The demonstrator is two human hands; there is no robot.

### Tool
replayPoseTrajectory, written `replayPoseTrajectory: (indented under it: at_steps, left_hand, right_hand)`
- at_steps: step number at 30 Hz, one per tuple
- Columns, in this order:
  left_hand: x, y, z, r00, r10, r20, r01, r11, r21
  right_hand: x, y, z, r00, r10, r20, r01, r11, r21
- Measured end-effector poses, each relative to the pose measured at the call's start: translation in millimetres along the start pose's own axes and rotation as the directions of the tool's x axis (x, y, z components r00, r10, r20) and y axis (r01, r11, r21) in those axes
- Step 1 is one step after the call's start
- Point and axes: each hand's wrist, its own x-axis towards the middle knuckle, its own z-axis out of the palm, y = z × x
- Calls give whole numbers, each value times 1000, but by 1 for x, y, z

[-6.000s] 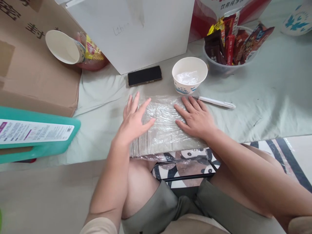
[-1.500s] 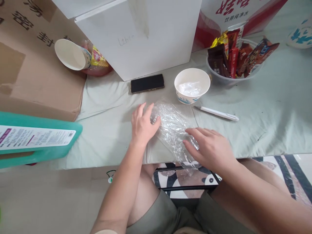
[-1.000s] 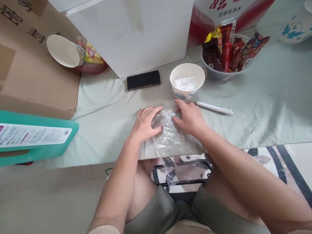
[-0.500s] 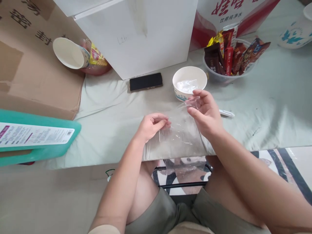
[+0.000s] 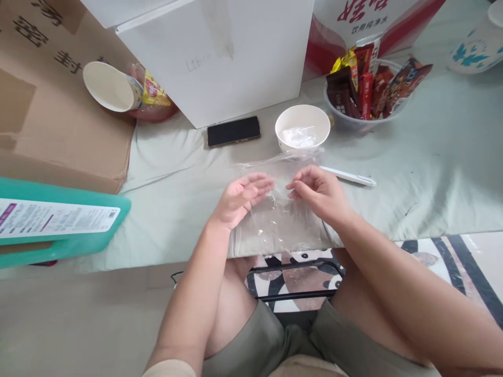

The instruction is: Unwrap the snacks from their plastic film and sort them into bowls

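Note:
A clear plastic bag (image 5: pixel 285 222) lies spread on the cloth in front of me, its near end at the table's edge and its far end close to the paper bowl (image 5: pixel 302 116). My left hand (image 5: pixel 245 198) is over the bag's left part, fingers stretched out and apart, with nothing gripped. Opposite it, my right hand (image 5: pixel 314 191) has thumb and fingertips pinched together at the bag's film. The white bowl holds a crumpled piece of clear plastic (image 5: pixel 301 136). To the right of the bowl lies a slim white utility knife or similar tool (image 5: pixel 349 176), partly behind my right hand.
A black phone (image 5: pixel 233 131) lies left of the bowl. Behind stand a white box (image 5: pixel 220 63) and a plastic bowl of snack packets (image 5: pixel 369 123). At left are a cardboard box (image 5: pixel 58 120), a paper cup (image 5: pixel 110 89) and a green container (image 5: pixel 113 225). Another cup (image 5: pixel 477 47) stands far right.
My right hand has come down and left from the bowl, letting the bag's raised end settle flat. My left hand's fingers have spread from a pinch. More of the white tool shows.

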Motion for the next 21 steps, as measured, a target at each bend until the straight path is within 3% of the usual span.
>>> replayPoseTrajectory:
  at_steps: [2,6,8,14,21]
  left_hand:
    - [0,-4,3,997,-76,-14,77,987,138]
    - [3,-8,3,992,-27,-122,57,965,254]
    - [4,-8,1,995,-15,-98,39,968,247]
    - [6,-9,-3,989,91,-121,-69,983,173]
    - [6,-8,-3,989,130,-68,-122,987,102]
  right_hand:
    - [1,1,-1,998,-16,-55,15,1000,-18]
    - [0,3,-5,992,-94,-80,72,969,-238]
    - [-2,4,-7,983,-167,-81,135,942,-308]
    - [3,10,-8,944,-290,-161,264,951,-163]
    - [0,6,-9,872,-435,-224,395,896,-204]
